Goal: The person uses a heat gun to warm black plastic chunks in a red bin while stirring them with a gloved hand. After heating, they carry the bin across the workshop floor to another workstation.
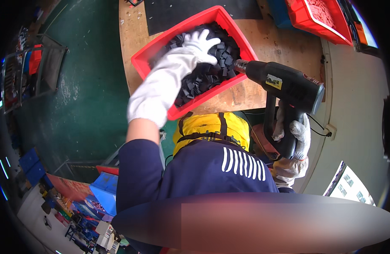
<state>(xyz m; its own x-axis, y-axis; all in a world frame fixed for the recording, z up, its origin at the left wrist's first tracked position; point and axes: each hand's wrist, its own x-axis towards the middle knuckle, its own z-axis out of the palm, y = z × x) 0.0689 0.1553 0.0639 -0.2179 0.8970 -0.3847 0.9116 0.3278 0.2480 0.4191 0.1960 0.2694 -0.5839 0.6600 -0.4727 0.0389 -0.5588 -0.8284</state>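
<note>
A red plastic bin (188, 103) on the table holds a heap of small black flat pieces (197, 86). My left hand (199, 44), in a white glove with a long white sleeve cover, lies over the heap with its fingers spread. My right hand (301, 133), also gloved in white, is wrapped round the handle of a black heat gun (284, 82). The heat gun's metal nozzle (241, 65) points left over the bin's right rim toward the pieces. Whether my left fingertips press into the pieces I cannot tell.
The bin stands on a wooden table (262, 44) with a black mat (178, 15) behind it. A second red bin (303, 21) with reddish pieces is at the far right. A yellow apron or bag (212, 129) is at my waist. A dark cord (317, 125) runs to a wall socket.
</note>
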